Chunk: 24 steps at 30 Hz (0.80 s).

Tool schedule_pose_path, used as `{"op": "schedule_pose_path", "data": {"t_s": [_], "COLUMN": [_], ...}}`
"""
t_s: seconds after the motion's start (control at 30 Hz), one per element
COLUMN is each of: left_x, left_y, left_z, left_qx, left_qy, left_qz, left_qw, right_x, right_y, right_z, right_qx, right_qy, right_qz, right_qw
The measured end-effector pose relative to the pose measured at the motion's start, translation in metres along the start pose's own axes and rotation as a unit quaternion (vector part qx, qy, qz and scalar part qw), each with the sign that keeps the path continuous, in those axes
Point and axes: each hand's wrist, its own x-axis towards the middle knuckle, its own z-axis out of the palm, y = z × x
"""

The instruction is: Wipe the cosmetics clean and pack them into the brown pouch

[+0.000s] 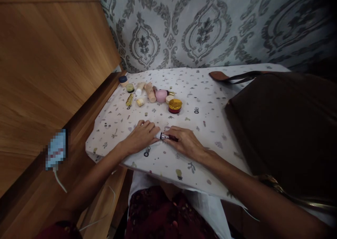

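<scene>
Near the front of the table my two hands meet over a small slim cosmetic item (pixel 165 136) with a shiny silver band and a dark reddish end. My right hand (pixel 184 140) grips the silver and dark part between thumb and fingers. Fingers curled, my left hand (pixel 143 135) is closed at the other end, where a bit of white shows; whether that white piece belongs to the same item I cannot tell. Beyond the hands sit a red jar with a gold lid (pixel 175 105), a pink round jar (pixel 161 96) and a beige tube (pixel 150 92).
Further left lie a white-capped tube (pixel 139 88), a gold bottle (pixel 129 99), a small green-lidded jar (pixel 130 88) and a navy-lidded jar (pixel 123 81). A large brown bag (pixel 284 126) covers the table's right side. A wooden cabinet (pixel 52 56) borders the left; a phone (pixel 56 150) leans there, cabled.
</scene>
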Motion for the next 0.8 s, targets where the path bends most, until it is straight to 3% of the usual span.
{"op": "schedule_pose_path", "data": {"t_s": [0.13,0.3,0.6,0.7,0.8], "left_x": [-0.009,-0.020,-0.037,-0.039,-0.038], "left_y": [-0.021,-0.032,-0.048,-0.050,-0.047], "left_z": [0.003,0.006,0.023,0.025,0.021], "left_qx": [-0.006,-0.039,-0.126,-0.236,-0.387], "left_qy": [0.003,0.010,0.061,0.086,0.142], "left_qz": [0.009,-0.003,-0.083,-0.151,-0.258], "left_qw": [1.000,0.999,0.987,0.956,0.874], "right_x": [0.000,0.001,0.005,0.007,0.008], "right_y": [0.003,0.002,-0.003,-0.002,0.001], "right_z": [-0.001,-0.006,-0.016,-0.019,-0.018], "right_qx": [0.029,0.065,0.100,0.128,0.189], "right_qy": [0.001,0.000,0.033,0.040,0.049], "right_qz": [0.015,0.031,0.058,0.101,0.157], "right_qw": [0.999,0.997,0.993,0.986,0.968]}}
